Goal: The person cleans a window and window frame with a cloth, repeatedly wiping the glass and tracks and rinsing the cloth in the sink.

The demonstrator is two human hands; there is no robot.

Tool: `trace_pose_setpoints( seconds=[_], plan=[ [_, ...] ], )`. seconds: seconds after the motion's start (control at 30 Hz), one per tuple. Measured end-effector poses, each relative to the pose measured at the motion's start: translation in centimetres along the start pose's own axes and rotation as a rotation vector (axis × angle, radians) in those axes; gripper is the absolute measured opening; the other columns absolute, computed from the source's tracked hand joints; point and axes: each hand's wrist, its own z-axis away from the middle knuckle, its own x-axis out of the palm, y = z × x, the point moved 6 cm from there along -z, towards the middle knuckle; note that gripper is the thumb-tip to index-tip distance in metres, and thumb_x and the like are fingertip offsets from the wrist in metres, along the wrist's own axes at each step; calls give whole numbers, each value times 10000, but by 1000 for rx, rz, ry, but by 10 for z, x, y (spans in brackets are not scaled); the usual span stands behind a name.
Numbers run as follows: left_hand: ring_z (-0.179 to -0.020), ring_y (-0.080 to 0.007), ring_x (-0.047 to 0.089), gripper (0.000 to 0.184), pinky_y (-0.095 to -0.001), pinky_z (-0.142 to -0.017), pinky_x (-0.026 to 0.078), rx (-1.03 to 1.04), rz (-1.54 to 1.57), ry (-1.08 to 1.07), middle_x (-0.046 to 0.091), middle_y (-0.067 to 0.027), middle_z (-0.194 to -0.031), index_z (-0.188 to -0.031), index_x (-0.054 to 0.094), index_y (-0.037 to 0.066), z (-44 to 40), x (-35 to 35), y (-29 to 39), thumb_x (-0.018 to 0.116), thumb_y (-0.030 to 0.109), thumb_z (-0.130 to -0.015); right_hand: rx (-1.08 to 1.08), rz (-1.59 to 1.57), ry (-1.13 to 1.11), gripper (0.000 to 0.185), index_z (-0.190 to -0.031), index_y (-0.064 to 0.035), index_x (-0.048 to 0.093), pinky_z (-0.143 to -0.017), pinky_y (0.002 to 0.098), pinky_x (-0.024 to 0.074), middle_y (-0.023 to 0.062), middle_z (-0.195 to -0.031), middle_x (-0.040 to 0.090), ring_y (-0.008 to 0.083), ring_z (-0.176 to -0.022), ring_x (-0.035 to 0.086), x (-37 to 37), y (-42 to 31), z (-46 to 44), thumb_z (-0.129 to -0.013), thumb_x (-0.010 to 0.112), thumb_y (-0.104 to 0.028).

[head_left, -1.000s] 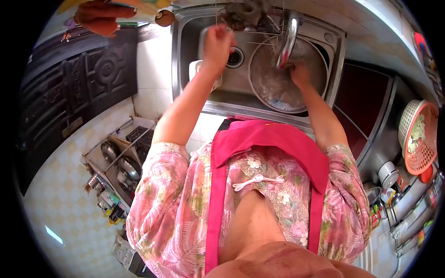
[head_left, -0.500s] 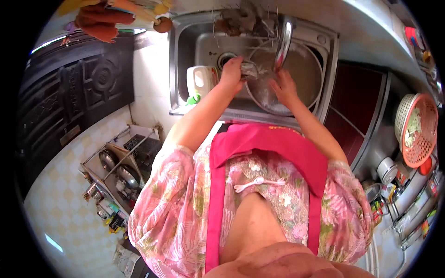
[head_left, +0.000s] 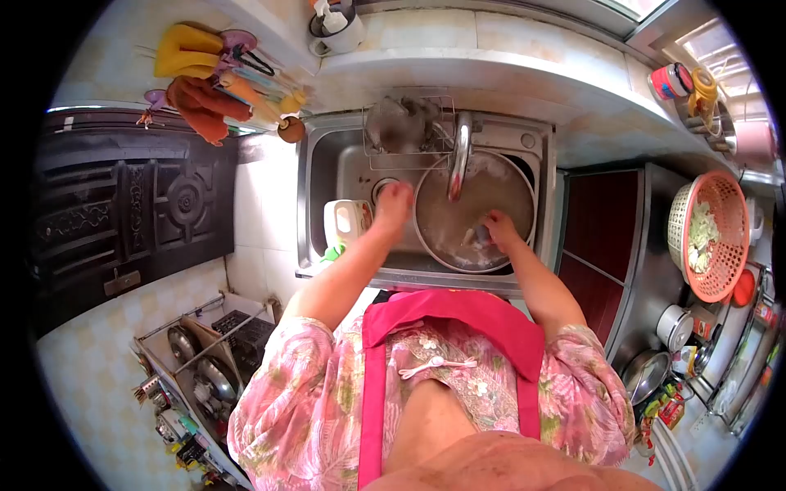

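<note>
Steel gleams around the sink (head_left: 326,176), and at its right side sits a broad round metal basin (head_left: 535,204) of cloudy, brownish water (head_left: 467,192). Over that water my right hand (head_left: 498,228) is bent, its fingers partly curled beside a small greyish-white thing (head_left: 481,237); I cannot tell whether they grip it or only touch it. My left hand (head_left: 395,201) hangs between the drain and the basin's left rim, its fingers drawn in, too blurred for me to say whether it is closed on anything. Just left of that hand stands a white container (head_left: 347,219) with printed patches, a bright green piece (head_left: 333,251) at its near end. Behind the hands, a wire rack (head_left: 409,168) carries a grey bundle (head_left: 401,127), next to the faucet (head_left: 463,151). Far to my right, a pinkish-orange colander (head_left: 731,225) holds shredded pale-green vegetable (head_left: 702,237), above a white pot (head_left: 675,327).
</note>
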Motion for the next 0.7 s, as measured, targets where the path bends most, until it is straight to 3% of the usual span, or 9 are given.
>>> trace_pose_setpoints(
  seconds=[0.1, 0.23, 0.3, 0.33, 0.43, 0.47, 0.57, 0.67, 0.7],
  plan=[
    [-918, -176, 553, 328, -362, -695, 483, -248, 11, -100, 572, -29, -956, -1085, 548, 121, 35, 48, -9, 566, 377, -881, -111, -300, -189, 134, -940, -61, 597, -577, 268, 493, 10, -733, 569, 171, -648, 598, 10, -66, 52, -871, 565, -171],
    [-867, -206, 608, 348, -383, -722, 497, -477, 377, -242, 626, -56, -901, -1057, 567, 67, 31, 103, -20, 580, 365, -877, -261, -440, -409, 74, -812, -94, 550, -587, 258, 477, -9, -756, 578, 134, -674, 599, 32, -108, 104, -865, 565, -143],
    [-863, -218, 620, 348, -395, -740, 499, -429, 595, -458, 639, -80, -915, -1043, 576, 56, -4, 119, -49, 578, 364, -881, -584, -151, -245, 153, -784, -50, 549, -579, 309, 473, 27, -725, 587, 194, -644, 604, 48, -120, 107, -876, 554, -173],
    [-787, -210, 620, 326, -375, -709, 496, -301, 615, -462, 637, -87, -883, -1003, 583, 53, -22, 127, -58, 572, 358, -888, -742, -6, -154, 194, -770, -28, 549, -575, 334, 471, 45, -709, 592, 224, -629, 607, 51, -126, 113, -881, 549, -188],
    [-783, -200, 609, 290, -363, -698, 491, -366, 594, -385, 636, -83, -871, -963, 594, 73, -16, 133, -51, 569, 351, -888, -1023, 463, 190, 241, -741, -28, 563, -596, 435, 453, 147, -723, 606, 347, -667, 602, 62, -146, 139, -883, 528, -220],
    [-787, -197, 605, 277, -359, -700, 491, -383, 636, -384, 636, -78, -869, -958, 594, 79, -12, 134, -47, 566, 346, -888, -976, 451, 250, 267, -729, -48, 577, -616, 491, 438, 202, -764, 595, 418, -721, 568, 61, -151, 140, -888, 497, -246],
    [-828, -202, 598, 249, -358, -734, 496, -337, 726, -334, 632, -62, -861, -955, 595, 99, 8, 142, -23, 555, 336, -889, -978, 335, 426, 266, -751, -39, 571, -619, 444, 442, 192, -717, 563, 409, -714, 557, 45, -140, 104, -907, 483, -235],
    [-739, -233, 606, 279, -381, -692, 495, -242, 711, -210, 627, -80, -862, -954, 588, 102, -25, 144, -57, 572, 364, -860, -758, 404, 449, 283, -830, -40, 642, -667, 483, 463, 208, -762, 608, 405, -751, 593, 22, -121, 54, -907, 466, -248],
    [-848, -248, 577, 289, -423, -772, 468, -266, 668, -247, 602, -88, -947, -1022, 563, 101, -38, 142, -77, 566, 345, -867, -631, 474, 458, 263, -830, -36, 631, -678, 487, 458, 206, -774, 612, 401, -772, 596, 10, -105, 36, -906, 476, -235]
  ],
)
